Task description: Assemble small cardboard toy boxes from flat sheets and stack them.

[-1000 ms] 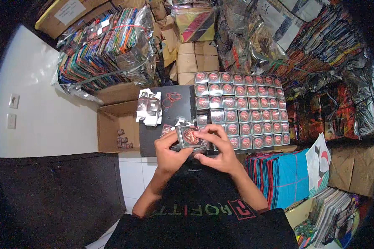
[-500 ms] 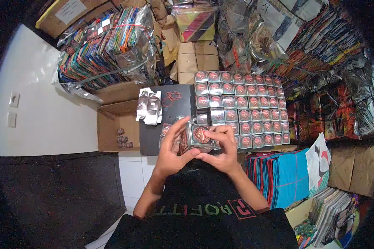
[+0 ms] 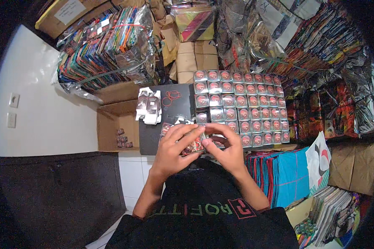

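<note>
Since the earlier frame the box (image 3: 193,147) had turned and the left hand (image 3: 171,148) had come over it. Left of the counter (image 3: 184,108), a carton (image 3: 107,129) held small pieces (image 3: 122,140). Between both hands lay the box, left clasping it, right hand (image 3: 229,152) pinching its right edge; its long axis was hidden.

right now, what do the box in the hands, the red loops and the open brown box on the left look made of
Held box: probably printed card, judging by its graphics and flat face; much is covered, so the finish stays uncertain.
Red loops: perhaps rubber, being thin and loosely curled.
Open brown box: likely cardboard, matte, with plain tan walls.
</note>
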`<move>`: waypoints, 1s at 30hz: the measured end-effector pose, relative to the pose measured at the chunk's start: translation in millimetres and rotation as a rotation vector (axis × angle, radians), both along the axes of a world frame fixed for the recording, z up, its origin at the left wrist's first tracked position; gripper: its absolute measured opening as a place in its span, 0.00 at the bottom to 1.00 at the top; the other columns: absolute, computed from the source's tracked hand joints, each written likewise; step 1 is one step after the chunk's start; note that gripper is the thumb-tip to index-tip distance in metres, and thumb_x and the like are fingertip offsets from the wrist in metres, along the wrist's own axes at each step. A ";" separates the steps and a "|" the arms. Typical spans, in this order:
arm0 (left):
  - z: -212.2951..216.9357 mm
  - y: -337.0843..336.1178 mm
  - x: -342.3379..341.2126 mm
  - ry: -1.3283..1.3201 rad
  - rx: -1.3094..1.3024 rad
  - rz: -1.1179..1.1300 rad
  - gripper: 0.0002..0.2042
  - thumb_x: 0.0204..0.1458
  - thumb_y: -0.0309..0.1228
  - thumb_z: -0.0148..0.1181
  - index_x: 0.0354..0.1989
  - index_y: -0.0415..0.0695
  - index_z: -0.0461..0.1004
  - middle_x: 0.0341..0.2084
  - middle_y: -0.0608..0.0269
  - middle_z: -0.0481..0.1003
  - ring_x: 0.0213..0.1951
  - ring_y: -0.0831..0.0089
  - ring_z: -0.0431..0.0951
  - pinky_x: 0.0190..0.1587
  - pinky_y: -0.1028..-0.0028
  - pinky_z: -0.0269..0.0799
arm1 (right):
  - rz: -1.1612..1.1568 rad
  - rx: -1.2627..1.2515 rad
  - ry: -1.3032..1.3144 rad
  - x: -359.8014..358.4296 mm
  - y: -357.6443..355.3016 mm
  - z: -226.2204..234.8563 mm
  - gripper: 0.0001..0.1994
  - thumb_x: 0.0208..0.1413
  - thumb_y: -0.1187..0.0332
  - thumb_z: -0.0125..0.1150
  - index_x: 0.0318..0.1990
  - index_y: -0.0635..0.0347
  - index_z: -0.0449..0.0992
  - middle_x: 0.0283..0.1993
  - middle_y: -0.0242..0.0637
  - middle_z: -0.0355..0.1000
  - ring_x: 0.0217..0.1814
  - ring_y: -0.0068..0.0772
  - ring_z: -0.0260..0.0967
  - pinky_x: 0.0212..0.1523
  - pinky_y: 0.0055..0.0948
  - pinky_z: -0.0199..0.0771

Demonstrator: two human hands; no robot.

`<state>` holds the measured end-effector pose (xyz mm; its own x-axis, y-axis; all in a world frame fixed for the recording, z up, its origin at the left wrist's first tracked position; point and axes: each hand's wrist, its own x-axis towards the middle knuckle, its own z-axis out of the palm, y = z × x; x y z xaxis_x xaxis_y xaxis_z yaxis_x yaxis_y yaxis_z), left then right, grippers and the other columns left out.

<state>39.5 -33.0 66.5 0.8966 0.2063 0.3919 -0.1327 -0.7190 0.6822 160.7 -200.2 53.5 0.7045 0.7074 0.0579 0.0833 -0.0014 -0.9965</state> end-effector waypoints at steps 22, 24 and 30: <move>-0.4 7.7 1.3 -0.005 -0.096 -0.066 0.36 0.36 0.29 0.80 0.60 0.44 0.77 0.57 0.57 0.78 0.57 0.54 0.77 0.61 0.59 0.72 | -0.002 0.044 -0.154 5.3 -8.7 -7.1 0.21 0.52 0.69 0.75 0.56 0.58 0.83 0.43 0.35 0.76 0.46 0.28 0.71 0.52 0.28 0.71; 0.4 11.0 1.8 0.009 -0.109 -0.106 0.36 0.36 0.29 0.79 0.60 0.44 0.77 0.57 0.57 0.78 0.57 0.54 0.77 0.61 0.59 0.72 | 0.075 0.117 -0.076 7.9 -7.7 -6.5 0.20 0.52 0.73 0.75 0.53 0.64 0.80 0.45 0.33 0.70 0.47 0.26 0.67 0.51 0.26 0.68; 6.3 14.7 4.9 0.054 -0.108 -0.223 0.35 0.36 0.27 0.78 0.59 0.45 0.77 0.56 0.58 0.79 0.57 0.55 0.77 0.60 0.59 0.73 | 0.193 0.170 0.085 19.2 -13.3 -22.0 0.16 0.49 0.74 0.76 0.46 0.60 0.80 0.46 0.34 0.73 0.45 0.26 0.68 0.51 0.28 0.68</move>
<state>44.4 -18.3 72.8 0.9438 0.0392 0.3283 -0.2409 -0.5986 0.7639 180.0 -213.6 31.5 0.5651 0.8141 0.1335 -0.0183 0.1742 -0.9845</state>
